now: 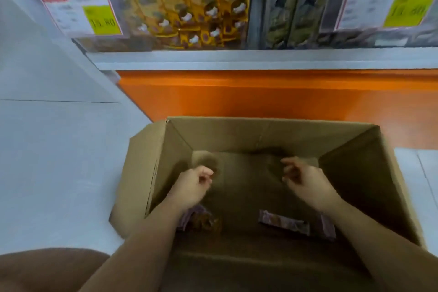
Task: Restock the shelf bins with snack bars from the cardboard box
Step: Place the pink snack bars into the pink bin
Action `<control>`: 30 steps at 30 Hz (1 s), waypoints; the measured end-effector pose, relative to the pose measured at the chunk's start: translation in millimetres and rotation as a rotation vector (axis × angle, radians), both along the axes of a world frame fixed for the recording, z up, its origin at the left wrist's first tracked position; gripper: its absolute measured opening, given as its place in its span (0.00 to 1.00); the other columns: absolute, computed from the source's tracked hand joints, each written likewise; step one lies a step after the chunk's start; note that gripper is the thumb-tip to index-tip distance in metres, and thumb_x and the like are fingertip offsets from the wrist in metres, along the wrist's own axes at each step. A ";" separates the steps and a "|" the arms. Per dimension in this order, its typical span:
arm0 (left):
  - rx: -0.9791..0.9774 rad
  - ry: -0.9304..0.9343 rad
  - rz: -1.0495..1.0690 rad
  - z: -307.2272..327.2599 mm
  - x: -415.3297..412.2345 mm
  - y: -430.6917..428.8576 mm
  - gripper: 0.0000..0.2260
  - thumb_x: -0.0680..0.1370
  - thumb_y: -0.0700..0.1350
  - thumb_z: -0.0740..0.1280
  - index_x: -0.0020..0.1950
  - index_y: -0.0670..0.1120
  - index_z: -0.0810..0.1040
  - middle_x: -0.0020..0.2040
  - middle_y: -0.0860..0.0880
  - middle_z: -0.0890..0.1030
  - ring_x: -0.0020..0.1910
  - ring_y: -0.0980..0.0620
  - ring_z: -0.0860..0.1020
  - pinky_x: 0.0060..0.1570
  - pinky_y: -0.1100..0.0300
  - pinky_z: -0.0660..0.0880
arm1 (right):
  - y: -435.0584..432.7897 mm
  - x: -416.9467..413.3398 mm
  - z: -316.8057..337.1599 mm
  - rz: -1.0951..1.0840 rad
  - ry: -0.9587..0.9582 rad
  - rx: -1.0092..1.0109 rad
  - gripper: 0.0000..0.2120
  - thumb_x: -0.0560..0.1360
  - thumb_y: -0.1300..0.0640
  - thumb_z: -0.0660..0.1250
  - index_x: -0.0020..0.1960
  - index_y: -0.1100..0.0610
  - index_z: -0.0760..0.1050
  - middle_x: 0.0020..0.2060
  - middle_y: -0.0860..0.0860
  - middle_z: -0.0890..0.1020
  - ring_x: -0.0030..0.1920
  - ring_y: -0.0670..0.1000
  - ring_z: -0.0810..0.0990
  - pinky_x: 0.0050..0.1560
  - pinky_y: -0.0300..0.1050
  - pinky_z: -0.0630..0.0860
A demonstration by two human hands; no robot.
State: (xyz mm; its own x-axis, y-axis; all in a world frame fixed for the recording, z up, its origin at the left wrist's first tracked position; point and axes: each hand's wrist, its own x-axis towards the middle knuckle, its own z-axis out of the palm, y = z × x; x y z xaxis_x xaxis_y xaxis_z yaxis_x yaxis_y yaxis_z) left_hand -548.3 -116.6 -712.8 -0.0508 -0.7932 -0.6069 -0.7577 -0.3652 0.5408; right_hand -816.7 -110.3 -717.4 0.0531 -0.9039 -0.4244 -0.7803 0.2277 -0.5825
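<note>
An open cardboard box (265, 135) stands on the floor below the shelf. Both my hands are inside it. My left hand (193, 185) hovers with fingers loosely curled, holding nothing. My right hand (301, 179) is likewise loosely curled and holds nothing. On the box bottom lie purple-wrapped snack bars: one (283, 221) in the middle, a small heap (199, 219) partly hidden under my left forearm, and another (328, 227) beside my right forearm. Above, a clear shelf bin (189, 14) holds yellow-wrapped snacks.
A second clear bin (296, 14) at the right holds dark green packs. Price tags (83, 14) hang on the bin fronts. A white shelf edge (260, 59) tops an orange base panel (272, 95). Grey floor lies to the left; my knee (47, 270) is at lower left.
</note>
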 end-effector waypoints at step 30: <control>0.645 -0.028 -0.297 -53.5 -16.0 0.8 0.28 0.76 0.52 0.68 0.74 0.50 0.64 0.65 0.47 0.74 0.59 0.49 0.75 0.61 0.53 0.73 | 12.7 6.5 -91.2 0.554 0.228 0.761 0.24 0.72 0.59 0.71 0.66 0.58 0.70 0.62 0.54 0.74 0.60 0.53 0.75 0.56 0.43 0.75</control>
State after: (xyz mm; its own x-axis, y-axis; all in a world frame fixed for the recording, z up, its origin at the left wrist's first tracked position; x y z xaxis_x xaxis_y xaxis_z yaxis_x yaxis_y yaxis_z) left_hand -564.3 -115.8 -766.3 -0.1863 -0.2308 -0.9550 -0.8854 -0.3819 0.2650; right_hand -810.2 -97.6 -808.6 0.2330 -0.2545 -0.9386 -0.9664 0.0473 -0.2527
